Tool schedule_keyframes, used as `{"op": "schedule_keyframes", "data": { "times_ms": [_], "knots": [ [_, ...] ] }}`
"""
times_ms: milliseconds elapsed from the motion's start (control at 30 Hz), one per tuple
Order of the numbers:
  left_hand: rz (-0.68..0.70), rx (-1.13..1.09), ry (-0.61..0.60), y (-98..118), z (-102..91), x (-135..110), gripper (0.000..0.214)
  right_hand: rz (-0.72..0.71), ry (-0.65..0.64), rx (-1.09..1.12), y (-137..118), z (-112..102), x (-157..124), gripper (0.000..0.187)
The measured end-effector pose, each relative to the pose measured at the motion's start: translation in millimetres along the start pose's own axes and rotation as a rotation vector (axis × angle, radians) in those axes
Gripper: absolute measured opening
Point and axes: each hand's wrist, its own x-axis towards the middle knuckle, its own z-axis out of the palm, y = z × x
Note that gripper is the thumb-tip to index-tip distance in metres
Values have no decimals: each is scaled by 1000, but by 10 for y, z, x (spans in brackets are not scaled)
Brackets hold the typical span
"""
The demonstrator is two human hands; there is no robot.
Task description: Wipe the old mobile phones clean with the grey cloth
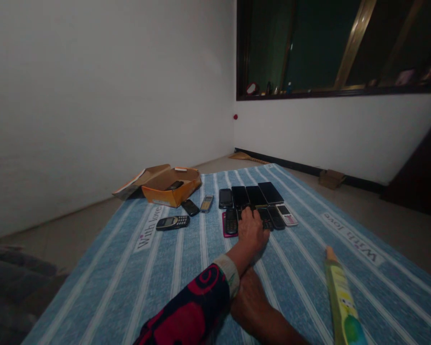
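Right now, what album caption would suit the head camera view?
A left hand over phones set in two rows on a blue striped cloth, an open orange box nearby.

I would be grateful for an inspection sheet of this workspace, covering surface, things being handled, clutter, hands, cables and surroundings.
Surface: blue-and-white striped cloth with printed lettering.
Things: phones in two rows, the front one partly hidden; three more lie near the open box, one inside it.
Clutter: yellow printed object at right, identity unclear.
Hands: left hand over the front row, grip unclear; right hand not identifiable; bare limb, probably a foot, nearby.
Cables: nothing seen.
Surroundings: white wall, window, cardboard on the floor.
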Motion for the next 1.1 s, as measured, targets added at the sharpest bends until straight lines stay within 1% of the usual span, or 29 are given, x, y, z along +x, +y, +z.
{"op": "schedule_keyframes", "data": {
  "times_ms": [133, 200, 267, 367, 433, 500, 600, 700, 767, 867, 1000, 1100],
  "knots": [
    [-17, -54, 37, -104, -42, -78, 54, 1, 0, -30, 12, 36, -27, 42],
    [-6, -87, 77, -212, -55, -125, 52, 6, -15, -60, 5, 11, -28, 46],
    [19, -112, 136, -370, -60, -178, 46, 1, -52, -76, -12, -40, -19, 45],
    [51, -158, 233, -700, -51, -260, 38, 15, -115, -96, -43, -115, -13, 42],
    [36, -156, 322, -969, -45, -313, 39, 29, -124, -131, -53, -133, -28, 42],
    [-10, -124, 377, -1256, -51, -371, 40, 20, -116, -165, -49, -122, -56, 41],
    [-84, -72, 409, -1654, -76, -482, 39, -4, -95, -181, -24, -84, -106, 41],
    [-168, -28, 414, -1927, -88, -626, 40, -31, -74, -190, 6, -61, -146, 47],
    [-189, -9, 417, -2022, -72, -727, 41, -48, -68, -206, 24, -51, -166, 50],
    [-204, 20, 416, -2059, -17, -855, 39, -63, -63, -223, 45, -27, -195, 51],
    [-193, 56, 393, -1987, 57, -928, 33, -61, -57, -236, 58, 15, -230, 49],
    [-165, 66, 383, -1888, 74, -896, 30, -66, -31, -243, 64, 31, -240, 48]
  ]
}}
